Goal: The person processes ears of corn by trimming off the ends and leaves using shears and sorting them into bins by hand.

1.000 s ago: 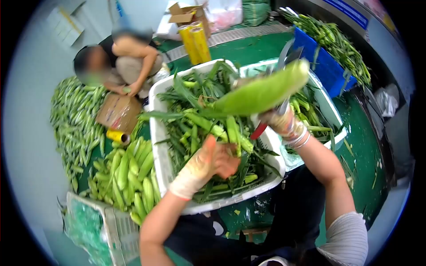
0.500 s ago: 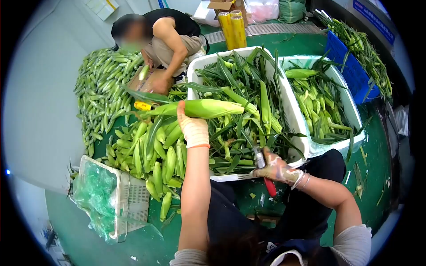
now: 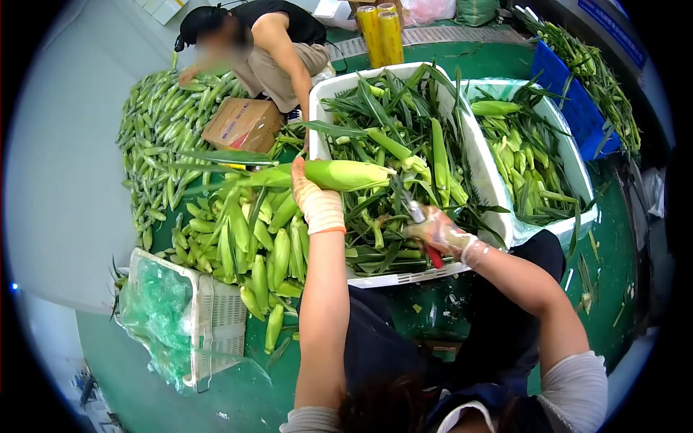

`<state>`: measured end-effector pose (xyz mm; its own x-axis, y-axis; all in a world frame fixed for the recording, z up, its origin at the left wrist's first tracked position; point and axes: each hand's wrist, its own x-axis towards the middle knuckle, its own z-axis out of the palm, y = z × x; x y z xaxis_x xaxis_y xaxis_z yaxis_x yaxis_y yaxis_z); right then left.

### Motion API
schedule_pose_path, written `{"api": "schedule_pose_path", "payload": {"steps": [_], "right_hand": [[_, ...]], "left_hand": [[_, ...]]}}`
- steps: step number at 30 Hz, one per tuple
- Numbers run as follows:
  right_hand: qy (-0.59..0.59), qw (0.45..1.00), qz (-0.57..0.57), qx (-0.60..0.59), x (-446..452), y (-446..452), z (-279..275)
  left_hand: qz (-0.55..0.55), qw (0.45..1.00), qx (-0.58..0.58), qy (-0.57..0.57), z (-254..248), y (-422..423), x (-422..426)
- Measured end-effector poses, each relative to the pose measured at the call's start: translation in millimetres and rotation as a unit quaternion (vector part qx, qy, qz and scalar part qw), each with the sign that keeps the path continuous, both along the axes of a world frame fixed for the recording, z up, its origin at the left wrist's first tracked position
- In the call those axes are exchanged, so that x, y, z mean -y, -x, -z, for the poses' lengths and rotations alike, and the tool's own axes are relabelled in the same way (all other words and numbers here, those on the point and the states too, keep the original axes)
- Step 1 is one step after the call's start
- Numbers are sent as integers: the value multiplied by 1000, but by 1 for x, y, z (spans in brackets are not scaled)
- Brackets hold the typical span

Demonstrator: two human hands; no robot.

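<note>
My left hand [image 3: 315, 202], in a pale glove, is closed around an ear of corn [image 3: 350, 175] in its green husk. The ear lies level, with its butt end to the right and long leaves trailing left. In my gloved right hand [image 3: 442, 232] is a pair of red-handled pruning shears [image 3: 434, 256]. Their metal head points up and left, close to the butt end of the ear; whether the blades touch it is too blurred to tell. Below both hands stands a white crate [image 3: 404, 280] full of leaves and stalk pieces.
Husked ears [image 3: 280, 252] lie heaped left of my left arm. A second white bin [image 3: 586, 220] and a blue crate [image 3: 577, 101] stand right. A co-worker [image 3: 289, 54] crouches beside a cardboard box [image 3: 242, 124] and a pile of wrapped corn [image 3: 155, 137]. A basket [image 3: 220, 325] holds green plastic.
My right hand has brought the shears up and left toward the ear's butt end. The co-worker has moved one hand from the box to the wrapped pile and the other toward the white crate.
</note>
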<state>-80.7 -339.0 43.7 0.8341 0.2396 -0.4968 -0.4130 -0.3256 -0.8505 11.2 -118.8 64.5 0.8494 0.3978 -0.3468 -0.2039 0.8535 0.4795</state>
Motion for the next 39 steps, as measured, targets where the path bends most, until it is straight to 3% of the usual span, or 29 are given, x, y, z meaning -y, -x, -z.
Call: {"api": "schedule_pose_path", "payload": {"steps": [1,2,4,8,9,10,11,12,15,16,17,19,20,24,25,26,27,28,30,31,33,34,35,36,37,39], "right_hand": [[-1,1000,-15,-21,11,1,4],[-74,997,-2,-2,23,-1,14],[-229,972,28,35,30,-8,20],[-110,989,-39,89,18,-28,-22],[-54,979,-76,179,18,-25,-30],[-68,964,-51,251,16,-22,-29],[-81,943,-25,321,14,-19,-27],[55,957,-44,281,17,-12,-46],[58,895,-100,430,24,-5,-23],[103,885,-149,429,28,-5,-16],[103,915,-164,353,29,-4,-27],[-27,969,-120,213,39,-12,-4],[-127,978,-84,142,43,-13,-5],[-282,956,81,33,46,-19,-15],[-236,966,68,77,51,-26,1],[-187,974,57,119,57,-32,17],[-131,984,78,95,55,-34,8],[71,972,86,207,67,-48,43],[165,953,50,250,82,-53,43],[187,937,12,293,83,-57,43],[232,952,-8,197,49,-48,-11],[187,958,-21,215,39,-53,-8],[77,975,3,210,23,-45,-36],[-12,972,20,232,13,-52,-28],[-166,960,62,216,2,-57,-31],[-178,964,71,183,0,-69,-46]], "left_hand": [[-4,1000,12,-2,-2,-2,-3],[-11,1000,14,2,-3,-2,-3],[154,984,86,-31,-2,3,2],[233,968,86,-21,-13,16,48],[253,963,77,-44,-18,18,51],[236,961,37,-138,-4,5,46],[122,901,-5,-417,-2,4,38],[113,895,-20,-432,-7,5,34],[131,888,-35,-439,-3,6,26],[133,917,-37,-374,1,5,25],[135,942,-38,-306,4,6,23],[113,947,-65,-292,7,10,12],[96,931,-92,-339,1,12,7],[-41,906,-95,-411,2,10,5],[-82,881,-93,-457,6,8,0],[-70,800,-196,-563,-2,10,-9],[-111,785,-155,-590,-8,12,-18],[-150,765,-114,-616,-15,14,-28],[-155,839,-12,-522,-27,13,-33],[-156,838,-7,-522,-29,15,-31],[-48,780,-62,-620,-23,21,-14],[15,716,-109,-689,-33,29,0],[46,703,-55,-707,-24,30,8],[78,690,1,-720,-15,31,16],[160,718,-21,-677,-40,45,46],[186,710,19,-679,-22,47,62]]}}
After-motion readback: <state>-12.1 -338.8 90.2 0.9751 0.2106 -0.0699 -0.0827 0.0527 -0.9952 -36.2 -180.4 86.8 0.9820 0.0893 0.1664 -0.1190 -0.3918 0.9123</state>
